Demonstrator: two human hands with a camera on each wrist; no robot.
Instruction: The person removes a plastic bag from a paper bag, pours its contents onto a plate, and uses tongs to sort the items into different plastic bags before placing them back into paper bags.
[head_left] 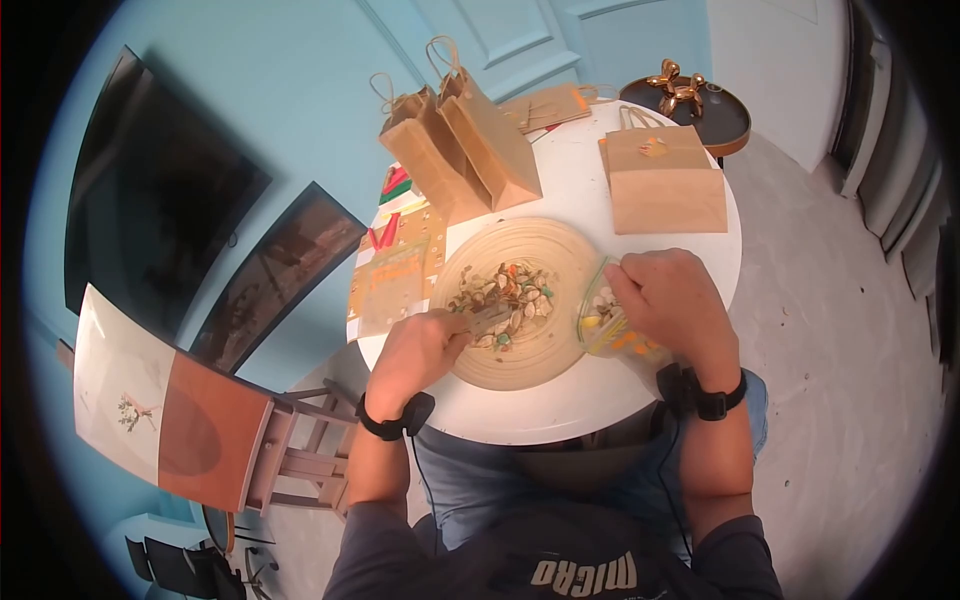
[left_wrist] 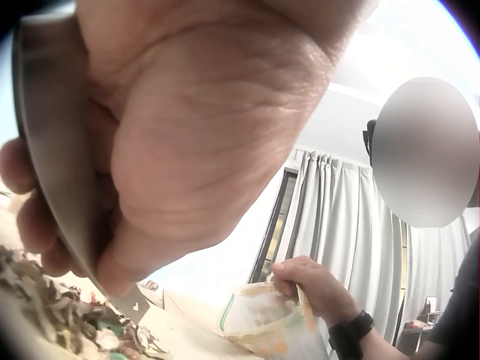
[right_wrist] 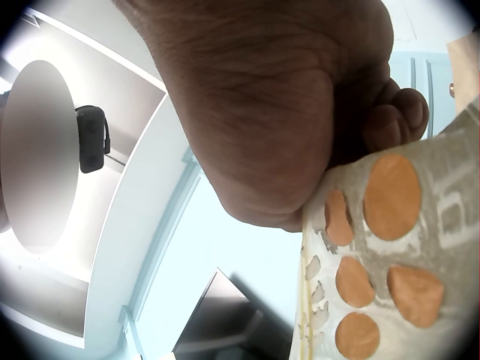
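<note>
My left hand (head_left: 412, 358) grips flat metal tongs (left_wrist: 60, 142), whose tips reach into a pile of small mixed pieces (head_left: 522, 292), brown, cream, orange and green, like dried petals or shells. The pile lies on a round pale wooden plate (head_left: 562, 240). To the right of the plate, my right hand (head_left: 678, 305) pinches the top edge of a clear zip bag (head_left: 640, 348) with orange spots. Some pale and yellow pieces show inside the bag. In the right wrist view the bag's spotted side (right_wrist: 394, 196) hangs below the curled fingers.
Two tall brown paper bags (head_left: 460, 150) stand behind the plate, and another paper bag (head_left: 668, 180) is at the back right. Patterned packets (head_left: 395, 285) lie at the left of the white round table (head_left: 480, 415). A side table with a balloon-dog figure (head_left: 680, 88) stands beyond.
</note>
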